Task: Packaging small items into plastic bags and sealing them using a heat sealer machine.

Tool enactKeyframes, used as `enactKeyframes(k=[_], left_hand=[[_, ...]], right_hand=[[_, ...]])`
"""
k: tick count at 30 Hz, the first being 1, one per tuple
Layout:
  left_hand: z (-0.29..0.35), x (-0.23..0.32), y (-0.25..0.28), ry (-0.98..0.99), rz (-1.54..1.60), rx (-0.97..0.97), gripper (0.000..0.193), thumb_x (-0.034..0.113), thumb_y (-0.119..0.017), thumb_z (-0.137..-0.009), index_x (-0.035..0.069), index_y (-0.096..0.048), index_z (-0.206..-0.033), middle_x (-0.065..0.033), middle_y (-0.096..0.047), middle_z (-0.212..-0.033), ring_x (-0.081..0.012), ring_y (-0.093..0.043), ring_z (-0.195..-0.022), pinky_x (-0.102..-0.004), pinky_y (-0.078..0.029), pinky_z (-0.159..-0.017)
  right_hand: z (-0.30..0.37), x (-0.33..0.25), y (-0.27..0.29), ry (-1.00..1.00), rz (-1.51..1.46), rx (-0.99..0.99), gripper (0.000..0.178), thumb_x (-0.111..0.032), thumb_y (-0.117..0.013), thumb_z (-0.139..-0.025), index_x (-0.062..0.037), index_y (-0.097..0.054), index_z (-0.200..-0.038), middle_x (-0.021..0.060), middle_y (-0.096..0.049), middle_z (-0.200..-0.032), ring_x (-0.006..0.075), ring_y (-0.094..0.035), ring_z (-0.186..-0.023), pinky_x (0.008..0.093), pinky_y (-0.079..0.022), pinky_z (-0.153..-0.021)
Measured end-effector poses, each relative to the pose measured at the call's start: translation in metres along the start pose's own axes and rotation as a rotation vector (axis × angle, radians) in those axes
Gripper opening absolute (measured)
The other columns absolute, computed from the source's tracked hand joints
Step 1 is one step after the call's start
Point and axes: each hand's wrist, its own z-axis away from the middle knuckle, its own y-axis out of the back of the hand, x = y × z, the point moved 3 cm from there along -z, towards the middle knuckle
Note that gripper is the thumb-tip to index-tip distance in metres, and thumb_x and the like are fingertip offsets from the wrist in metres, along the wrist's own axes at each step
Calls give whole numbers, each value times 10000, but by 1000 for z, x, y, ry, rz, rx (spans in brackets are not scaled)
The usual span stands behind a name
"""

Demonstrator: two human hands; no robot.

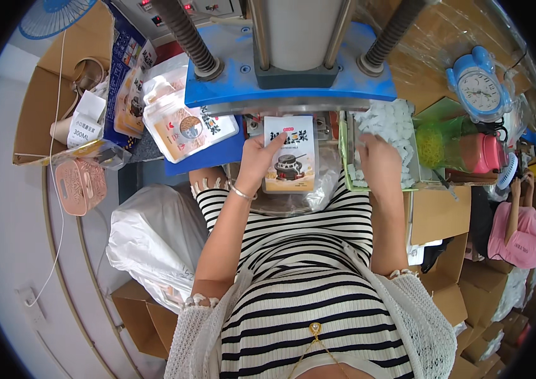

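Note:
My left hand grips the left edge of a white and orange printed pouch, thumb on its front. The pouch stands close in front of the press, below its blue plate. My right hand is over the green-rimmed tray at the right, which holds many small white packets. Its fingers are curled down among the packets, and what they hold, if anything, is hidden. Behind the pouch, part of the press's lower metal parts shows.
More printed pouches lie stacked on the left, near a cardboard box. A pink basket and a white plastic bag are below. On the right stand a blue alarm clock and a pink-lidded jar. A person in pink sits farther right.

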Motion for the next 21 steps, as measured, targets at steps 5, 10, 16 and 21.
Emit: enactKeyframes(k=[5, 10, 16, 21], left_hand=[[25, 60, -2, -169, -1139, 150, 372, 324, -683, -894, -40, -703, -970, -111, -714, -844, -253, -668, -684, -346, -500, -606], [41, 25, 50, -709, -1451, 665, 650, 414, -654, -872, -24, -497, -1326, -219, -452, -1403, -392, -423, -1291, -493, -365, -1012], [62, -2, 51, -782, -1204, 474, 278, 18, -668, -762, 79, -655, -1032, -88, -635, -1072, -338, -562, -1030, -459, -430, -907], [47, 25, 71, -903, -1134, 589, 226, -35, -642, -718, 55, -674, -923, -90, -658, -956, -314, -625, -825, -377, -495, -720]], right_hand=[[-2, 21, -23, -67, 267, 29, 168, -138, -614, -883, -42, -643, -1018, 190, -666, -976, 397, -642, -810, 457, -521, -709], [-15, 19, -32, -12, 17, 272, 183, -165, -628, -873, -51, -628, -1015, 188, -669, -973, 390, -642, -808, 467, -508, -696], [-22, 25, -29, -32, -39, 199, 203, -149, -587, -901, -48, -614, -1074, 187, -663, -938, 381, -639, -771, 440, -508, -659], [-16, 19, -19, -116, -391, 249, 167, -114, -583, -919, -44, -621, -1066, 129, -664, -893, 226, -621, -724, 328, -485, -645]])
